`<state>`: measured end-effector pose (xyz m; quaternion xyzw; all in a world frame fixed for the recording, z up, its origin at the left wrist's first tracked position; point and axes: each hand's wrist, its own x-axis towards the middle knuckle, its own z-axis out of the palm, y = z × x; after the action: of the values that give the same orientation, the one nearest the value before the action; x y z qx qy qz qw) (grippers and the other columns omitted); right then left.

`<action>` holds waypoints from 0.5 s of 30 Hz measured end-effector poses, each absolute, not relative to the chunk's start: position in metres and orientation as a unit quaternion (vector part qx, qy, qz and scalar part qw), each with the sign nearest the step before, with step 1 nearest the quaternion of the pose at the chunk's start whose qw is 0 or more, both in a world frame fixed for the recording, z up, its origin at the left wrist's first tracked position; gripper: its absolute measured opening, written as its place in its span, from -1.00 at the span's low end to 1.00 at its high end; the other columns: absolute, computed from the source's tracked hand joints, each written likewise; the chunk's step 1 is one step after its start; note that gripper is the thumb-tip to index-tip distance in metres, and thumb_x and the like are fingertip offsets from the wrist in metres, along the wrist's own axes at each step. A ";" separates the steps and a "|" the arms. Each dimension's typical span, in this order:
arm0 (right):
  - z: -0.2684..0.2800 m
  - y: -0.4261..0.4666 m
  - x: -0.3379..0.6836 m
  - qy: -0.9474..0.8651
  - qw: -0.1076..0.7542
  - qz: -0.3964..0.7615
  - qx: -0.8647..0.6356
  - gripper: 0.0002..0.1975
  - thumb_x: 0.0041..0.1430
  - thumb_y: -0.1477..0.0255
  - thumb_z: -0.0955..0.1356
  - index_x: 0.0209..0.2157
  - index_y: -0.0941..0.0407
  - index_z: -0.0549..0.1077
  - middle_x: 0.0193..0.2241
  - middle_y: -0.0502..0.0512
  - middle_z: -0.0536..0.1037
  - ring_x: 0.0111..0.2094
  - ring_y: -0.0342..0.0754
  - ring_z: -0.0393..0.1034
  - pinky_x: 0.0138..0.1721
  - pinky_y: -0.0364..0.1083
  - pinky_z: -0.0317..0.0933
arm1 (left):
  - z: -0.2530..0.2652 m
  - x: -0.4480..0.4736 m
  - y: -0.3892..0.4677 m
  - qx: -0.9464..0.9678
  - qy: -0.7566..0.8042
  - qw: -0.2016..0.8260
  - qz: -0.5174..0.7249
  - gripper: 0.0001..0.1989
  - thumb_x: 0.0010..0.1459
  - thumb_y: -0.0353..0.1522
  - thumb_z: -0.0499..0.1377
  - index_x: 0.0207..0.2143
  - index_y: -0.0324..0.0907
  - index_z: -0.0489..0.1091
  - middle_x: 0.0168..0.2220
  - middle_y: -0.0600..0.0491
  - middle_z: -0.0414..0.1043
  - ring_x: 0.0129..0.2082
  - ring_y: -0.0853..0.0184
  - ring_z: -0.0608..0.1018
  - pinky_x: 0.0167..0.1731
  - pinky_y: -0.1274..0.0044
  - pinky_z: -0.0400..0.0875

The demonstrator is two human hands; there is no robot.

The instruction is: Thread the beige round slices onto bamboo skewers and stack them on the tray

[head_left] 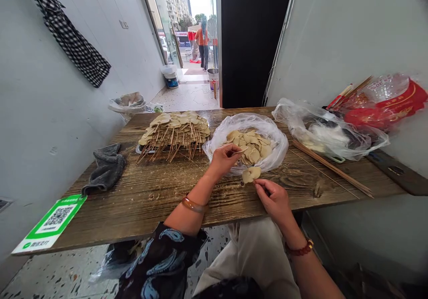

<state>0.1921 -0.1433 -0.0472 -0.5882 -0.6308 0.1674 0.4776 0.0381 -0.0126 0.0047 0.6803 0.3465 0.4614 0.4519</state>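
Observation:
My left hand (225, 158) is closed in a pinch on a thin pale-tan slice (244, 150), seen nearly edge-on, above an open clear plastic bag (217, 134). Inside the bag lies a heap of similar tan slices (250, 142); I cannot tell what food they are. Lower and to the right, my right hand (272, 197) is closed on a thin skewer, mostly hidden by the fingers. Tan slices (251, 174) sit on that skewer, just beyond the fingertips. Left of the bag, a tall pile of skewered slices (180, 127) rests on a tray, sticks pointing towards me.
A bundle of bare skewers (334, 168) lies right of the bag, beside another plastic bag (329, 134) and red packaging (384, 107). A dark grey cloth (106, 167) and a green QR-code card (53, 221) are on the table's left. Outside the doorway stands a person (201, 44).

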 end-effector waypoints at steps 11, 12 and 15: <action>-0.047 -0.148 0.196 -0.645 0.484 0.166 -0.568 -0.80 0.19 0.38 0.28 -0.28 0.11 0.53 -0.32 0.10 0.61 -0.30 -0.04 0.50 -0.24 -0.09 0.32 | 0.005 0.034 -0.012 0.483 0.333 0.642 0.494 -0.70 -0.25 -0.35 0.37 -0.41 -0.27 0.45 -0.59 0.16 0.34 -0.63 0.57 0.27 -0.63 0.66 0.10; -0.047 -0.148 0.196 -0.646 0.484 0.166 -0.567 -0.80 0.19 0.38 0.28 -0.28 0.11 0.53 -0.32 0.10 0.61 -0.30 -0.04 0.50 -0.25 -0.09 0.33 | 0.005 0.034 -0.012 0.472 0.332 0.652 0.492 -0.69 -0.27 -0.35 0.38 -0.40 -0.27 0.45 -0.59 0.16 0.34 -0.64 0.57 0.28 -0.63 0.66 0.10; -0.048 -0.148 0.196 -0.644 0.487 0.161 -0.567 -0.80 0.19 0.38 0.28 -0.28 0.10 0.54 -0.32 0.10 0.62 -0.30 -0.03 0.50 -0.25 -0.08 0.34 | 0.005 0.033 -0.013 0.447 0.327 0.681 0.479 -0.66 -0.30 -0.35 0.40 -0.40 -0.27 0.44 -0.60 0.16 0.34 -0.65 0.58 0.29 -0.63 0.67 0.12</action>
<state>0.1961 -0.1482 -0.0476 -0.5671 -0.6444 0.1605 0.4872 0.0327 -0.0130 0.0053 0.4469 0.3271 0.4785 0.6814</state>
